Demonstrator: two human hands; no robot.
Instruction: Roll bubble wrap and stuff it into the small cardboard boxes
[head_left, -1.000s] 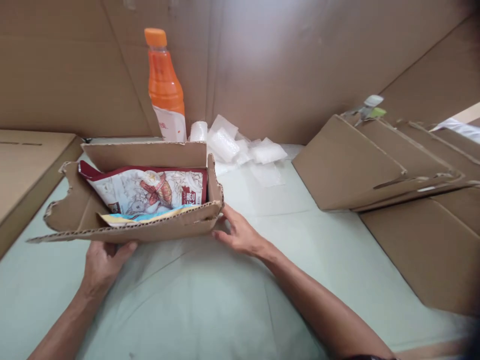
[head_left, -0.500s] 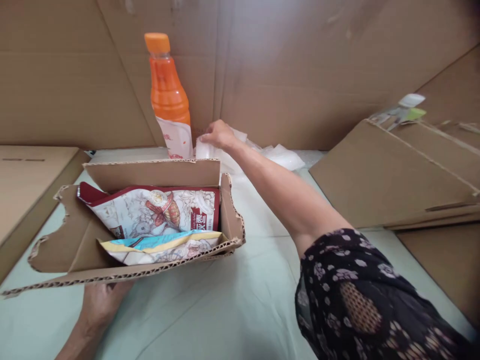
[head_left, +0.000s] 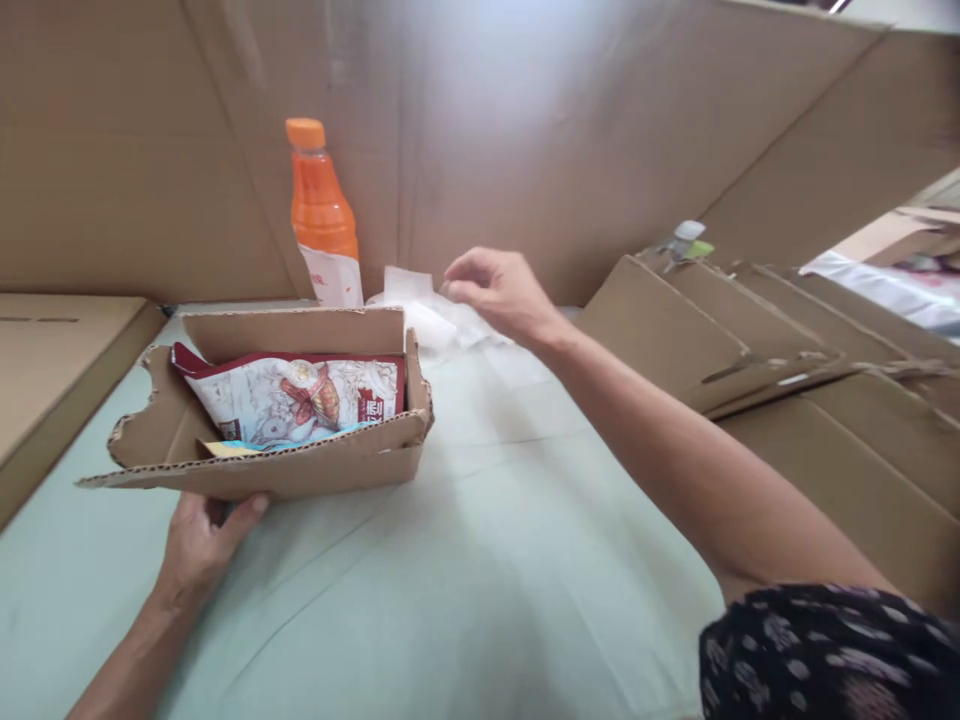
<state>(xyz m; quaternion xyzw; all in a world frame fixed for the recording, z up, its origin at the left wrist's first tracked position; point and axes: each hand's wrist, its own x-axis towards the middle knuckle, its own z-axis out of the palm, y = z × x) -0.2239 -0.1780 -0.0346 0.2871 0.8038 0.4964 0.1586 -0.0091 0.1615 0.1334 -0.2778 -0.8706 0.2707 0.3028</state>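
Observation:
An open cardboard box (head_left: 330,470) with torn edges sits on the pale green table. Inside it lie a red-and-white snack pouch (head_left: 296,395) and a blue-and-yellow packet (head_left: 247,445), mostly hidden by the front wall. My left hand (head_left: 201,540) grips the box's front lower edge. My right hand (head_left: 499,290) reaches out over a heap of clear plastic air cushions (head_left: 427,315) behind the box, with its fingers curled in a pinch on the plastic.
An orange drink bottle (head_left: 321,215) stands against the cardboard back wall. Flattened cardboard boxes (head_left: 750,330) are stacked at the right, with a small bottle cap showing behind them. A cardboard slab (head_left: 52,350) lies at the left edge.
My right hand left the box's corner, reached to the plastic cushions by the bottle and has shifted a little to the right. The left hand kept its hold on the box.

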